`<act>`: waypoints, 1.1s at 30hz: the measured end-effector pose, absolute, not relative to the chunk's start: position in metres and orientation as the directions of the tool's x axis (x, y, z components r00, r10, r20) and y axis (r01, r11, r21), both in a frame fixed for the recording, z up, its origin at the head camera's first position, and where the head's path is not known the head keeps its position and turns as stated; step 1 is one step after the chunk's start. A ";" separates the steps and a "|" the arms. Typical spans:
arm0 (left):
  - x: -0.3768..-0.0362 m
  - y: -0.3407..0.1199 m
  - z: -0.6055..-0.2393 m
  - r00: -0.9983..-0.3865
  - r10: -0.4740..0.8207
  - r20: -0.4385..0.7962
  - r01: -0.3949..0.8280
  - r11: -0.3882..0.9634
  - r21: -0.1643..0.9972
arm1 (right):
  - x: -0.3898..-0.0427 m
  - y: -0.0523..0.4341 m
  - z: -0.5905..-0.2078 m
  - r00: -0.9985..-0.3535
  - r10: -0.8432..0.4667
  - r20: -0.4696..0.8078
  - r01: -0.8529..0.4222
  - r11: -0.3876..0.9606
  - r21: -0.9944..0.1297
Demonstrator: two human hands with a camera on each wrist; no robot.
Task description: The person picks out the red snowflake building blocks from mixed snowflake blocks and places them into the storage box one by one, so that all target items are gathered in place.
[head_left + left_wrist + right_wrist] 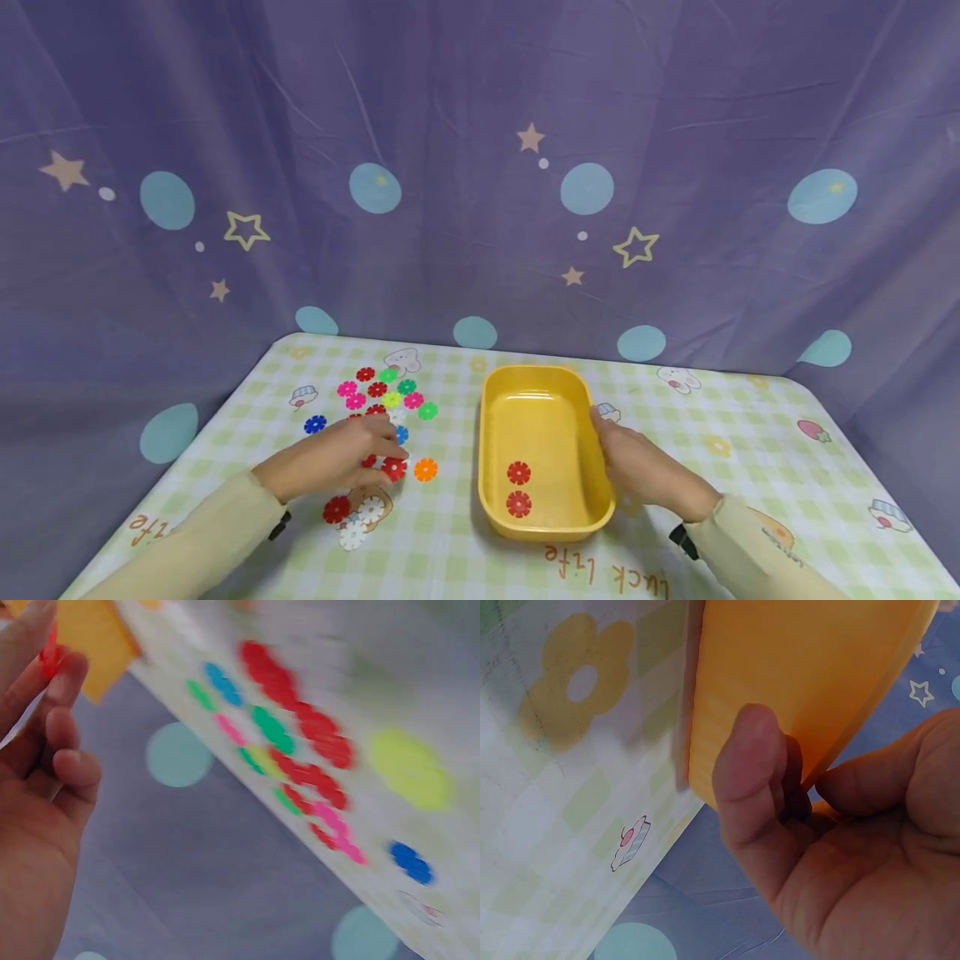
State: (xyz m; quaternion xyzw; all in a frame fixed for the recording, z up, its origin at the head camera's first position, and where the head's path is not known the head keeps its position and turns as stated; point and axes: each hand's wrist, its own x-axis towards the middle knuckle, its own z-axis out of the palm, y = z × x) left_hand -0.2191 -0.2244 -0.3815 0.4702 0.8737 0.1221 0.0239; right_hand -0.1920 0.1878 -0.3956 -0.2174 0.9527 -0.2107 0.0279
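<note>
Head view, from the left: the left hand [341,458] lies over a scatter of flat plastic flower discs [378,396] on the bench [750,467], which wears a green-and-white checked cloth with small cartoon prints. The discs are red, pink, green, yellow, blue, white and orange; a blue one [315,424] sits apart at the left edge of the scatter, an orange one [425,469] just right of the fingertips, and red and white ones lie near the wrist. In the left wrist view the picture is blurred, yet the grip shows: thumb and forefinger pinch a red disc [49,654], the other fingers loosely curled.

To the right of the scatter stands a yellow tub [540,392], rectangular with rounded corners, with two red discs [518,488] lying on its floor at the near end. The right hand [641,467] grips the tub's right rim; the right wrist view shows the thumb on one side of the rim and the curled fingers on the other. A purple curtain [480,125] with stars and pale blue dots hangs behind the bench.
</note>
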 end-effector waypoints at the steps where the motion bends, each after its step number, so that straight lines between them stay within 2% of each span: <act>1: -0.219 -0.219 -0.379 -0.539 0.834 0.115 0.833 0.509 0.214 | -0.192 0.188 -0.395 -0.905 -0.424 0.037 -0.399 0.817 -0.417; 4: -0.220 -0.200 -0.371 -0.472 0.856 0.210 0.881 0.449 0.150 | -0.192 0.188 -0.395 -0.899 -0.434 0.049 -0.415 0.812 -0.410; 9: -0.225 -0.156 -0.364 -0.358 0.890 0.282 0.934 0.336 0.122 | -0.191 0.191 -0.396 -0.894 -0.444 0.061 -0.430 0.809 -0.400; 13: -0.238 -0.119 -0.366 -0.298 0.917 0.265 0.955 0.288 0.073 | -0.191 0.191 -0.396 -0.891 -0.449 0.073 -0.439 0.805 -0.399; 16: -0.251 -0.093 -0.371 -0.279 0.938 0.207 0.960 0.277 0.041 | -0.191 0.190 -0.395 -0.889 -0.451 0.081 -0.442 0.799 -0.408; 21: -0.274 -0.064 -0.384 -0.313 0.945 0.088 0.950 0.312 0.032 | -0.192 0.188 -0.396 -0.885 -0.455 0.097 -0.452 0.792 -0.411; 25: -0.286 -0.049 -0.391 -0.328 0.945 -0.008 0.944 0.328 -0.022 | -0.192 0.188 -0.396 -0.883 -0.459 0.096 -0.456 0.794 -0.401; 30: -0.289 -0.038 -0.393 -0.417 0.895 -0.157 0.907 0.421 -0.008 | -0.193 0.189 -0.397 -0.891 -0.445 0.084 -0.440 0.805 -0.399; 33: -0.288 -0.034 -0.392 -0.477 0.857 -0.197 0.874 0.486 -0.004 | -0.193 0.190 -0.398 -0.891 -0.444 0.089 -0.440 0.801 -0.405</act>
